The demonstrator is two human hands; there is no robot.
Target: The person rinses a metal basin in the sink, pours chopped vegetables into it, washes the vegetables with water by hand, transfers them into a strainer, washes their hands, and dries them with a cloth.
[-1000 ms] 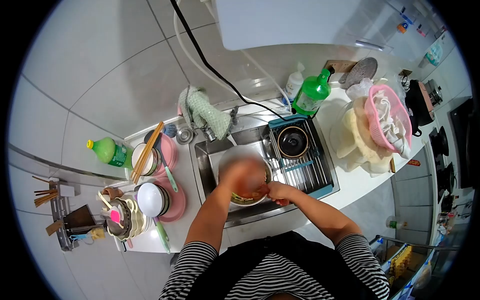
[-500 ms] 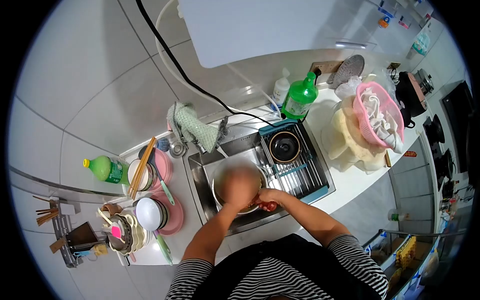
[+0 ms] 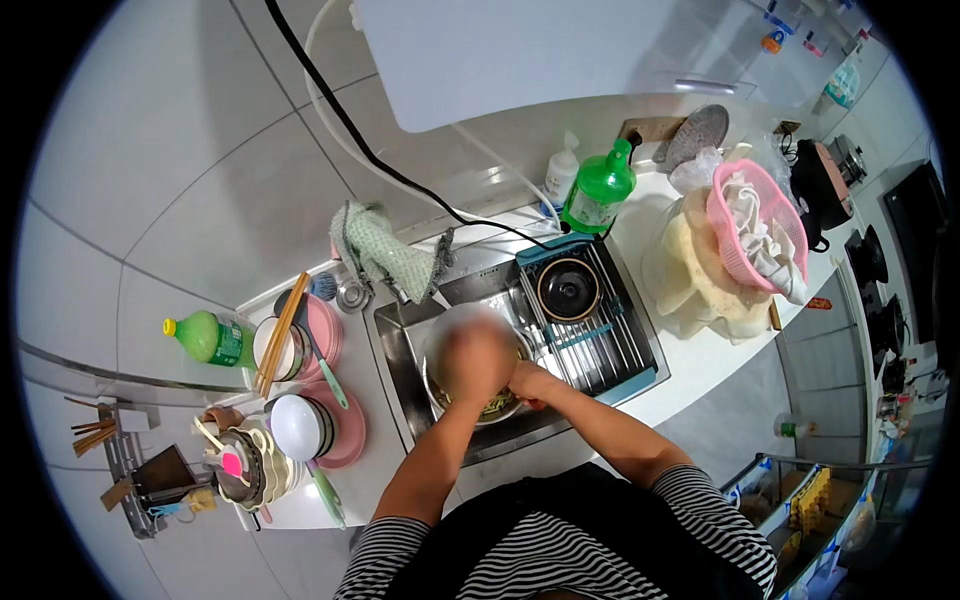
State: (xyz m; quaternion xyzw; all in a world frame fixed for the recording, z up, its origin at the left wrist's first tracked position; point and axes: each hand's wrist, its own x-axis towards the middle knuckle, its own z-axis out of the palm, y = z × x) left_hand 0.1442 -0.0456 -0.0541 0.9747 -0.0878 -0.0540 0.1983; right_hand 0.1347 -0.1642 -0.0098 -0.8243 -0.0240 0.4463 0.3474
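Metal bowl [image 3: 432, 392]: in sink [image 3: 393, 345], round, no long axis; directly under left hand [image 3: 478, 362].
Left hand: nearer bowl's middle; blurred, grip cannot be told.
Right hand [image 3: 531, 382]: beside right rim, fingers curled, grasp hidden.

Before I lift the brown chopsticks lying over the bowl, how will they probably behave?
The chopsticks look straight and slender, so they are probably stiff and light. Their ends overhang the bowl, so a push could tip or slide them off.

The right hand [image 3: 528, 383] now mostly hides something red [image 3: 537, 405].
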